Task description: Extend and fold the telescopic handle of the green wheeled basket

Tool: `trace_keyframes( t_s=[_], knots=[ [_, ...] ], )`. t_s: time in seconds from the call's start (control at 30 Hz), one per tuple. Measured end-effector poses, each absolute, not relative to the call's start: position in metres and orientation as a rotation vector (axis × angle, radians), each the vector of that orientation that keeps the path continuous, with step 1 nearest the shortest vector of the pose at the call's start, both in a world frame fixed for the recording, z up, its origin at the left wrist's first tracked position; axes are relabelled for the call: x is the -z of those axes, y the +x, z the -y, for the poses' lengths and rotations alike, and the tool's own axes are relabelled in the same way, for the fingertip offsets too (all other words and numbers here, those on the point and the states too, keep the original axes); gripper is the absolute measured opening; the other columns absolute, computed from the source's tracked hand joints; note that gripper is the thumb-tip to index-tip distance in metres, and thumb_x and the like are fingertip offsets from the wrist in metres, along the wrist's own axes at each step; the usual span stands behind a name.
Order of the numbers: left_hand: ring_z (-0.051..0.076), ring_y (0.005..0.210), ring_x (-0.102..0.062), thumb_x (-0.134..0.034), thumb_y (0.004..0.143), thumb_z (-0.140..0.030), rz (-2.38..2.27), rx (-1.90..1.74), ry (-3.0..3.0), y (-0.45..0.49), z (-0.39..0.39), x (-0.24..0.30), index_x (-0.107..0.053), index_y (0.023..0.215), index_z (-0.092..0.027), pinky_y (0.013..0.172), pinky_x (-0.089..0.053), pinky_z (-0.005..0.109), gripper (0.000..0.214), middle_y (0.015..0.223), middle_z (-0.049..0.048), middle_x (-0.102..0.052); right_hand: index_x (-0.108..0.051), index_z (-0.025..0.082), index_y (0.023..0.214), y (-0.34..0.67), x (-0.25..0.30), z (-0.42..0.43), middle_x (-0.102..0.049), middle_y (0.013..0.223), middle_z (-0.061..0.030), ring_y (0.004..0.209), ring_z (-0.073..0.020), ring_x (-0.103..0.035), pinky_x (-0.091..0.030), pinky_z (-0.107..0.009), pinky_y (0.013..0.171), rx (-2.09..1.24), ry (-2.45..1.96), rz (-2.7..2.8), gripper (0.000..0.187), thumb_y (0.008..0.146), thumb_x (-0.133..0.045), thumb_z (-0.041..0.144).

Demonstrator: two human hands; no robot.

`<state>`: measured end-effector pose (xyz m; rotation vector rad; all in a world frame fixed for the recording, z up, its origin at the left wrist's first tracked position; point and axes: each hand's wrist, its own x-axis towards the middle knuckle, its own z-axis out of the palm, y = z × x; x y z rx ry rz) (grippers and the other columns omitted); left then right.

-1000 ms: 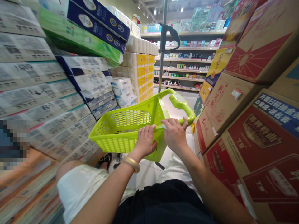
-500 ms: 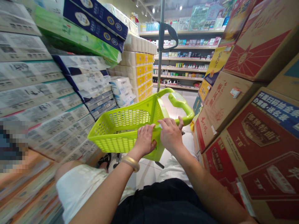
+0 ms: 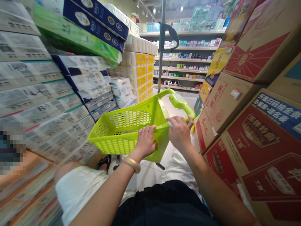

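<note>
Lime-green plastic shopping basket (image 3: 119, 138): left hand (image 3: 145, 142) and right hand (image 3: 180, 133) both curled closed around its near rim.

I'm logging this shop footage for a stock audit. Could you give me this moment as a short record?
Place: shop aisle with a white tiled floor
Things: left hand grips the rim of a lime-green perforated plastic shopping basket; right hand grips its rim near the handle
Rest: plastic-wrapped tissue packs; red-and-tan cardboard cartons
</note>
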<state>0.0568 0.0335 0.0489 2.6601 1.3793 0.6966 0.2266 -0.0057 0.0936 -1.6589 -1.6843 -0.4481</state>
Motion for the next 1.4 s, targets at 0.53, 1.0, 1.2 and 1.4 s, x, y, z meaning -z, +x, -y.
trace_keyframes(
  t_s=[0.53,1.0,1.2,1.4],
  knots=[
    [0.028,0.108,-0.047,-0.053,0.069,-0.022,-1.383,-0.728,2.649,0.053,-0.033,-0.048,-0.041,0.130,-0.018,0.099,-0.033,0.045,0.063,0.114,0.0107,-0.053,-0.069,0.025,0.097,0.258,-0.105,0.010,-0.070,0.100,-0.0031,0.101,-0.0219,-0.058,-0.015,-0.045,0.110,0.457,-1.663,1.607,0.034,0.077,-0.046,0.008],
    [0.028,0.108,-0.046,-0.051,0.069,-0.021,-1.343,-0.713,2.649,0.049,-0.032,-0.050,-0.042,0.129,-0.014,0.098,-0.034,0.045,0.061,0.114,0.0120,-0.053,-0.070,0.026,0.090,0.292,-0.113,0.002,-0.072,0.099,0.0000,0.101,-0.0200,-0.061,-0.021,-0.044,0.107,0.203,-1.566,1.626,0.037,0.073,-0.041,0.009],
    [0.028,0.106,-0.047,-0.051,0.069,-0.021,-1.360,-0.709,2.671,0.046,-0.031,-0.050,-0.042,0.128,-0.015,0.096,-0.035,0.045,0.060,0.112,0.0117,-0.053,-0.069,0.025,0.091,0.282,-0.110,0.011,-0.071,0.097,-0.0015,0.099,-0.0200,-0.061,-0.022,-0.042,0.105,0.277,-1.564,1.638,0.036,0.073,-0.042,0.009],
    [0.028,0.104,-0.047,-0.051,0.068,-0.019,-1.347,-0.710,2.689,0.043,-0.033,-0.051,-0.043,0.126,-0.016,0.095,-0.036,0.045,0.059,0.110,0.0106,-0.053,-0.069,0.024,0.092,0.278,-0.112,0.021,-0.071,0.096,-0.0019,0.095,-0.0203,-0.061,-0.024,-0.040,0.100,0.294,-1.559,1.667,0.036,0.072,-0.044,0.007]
  ],
)
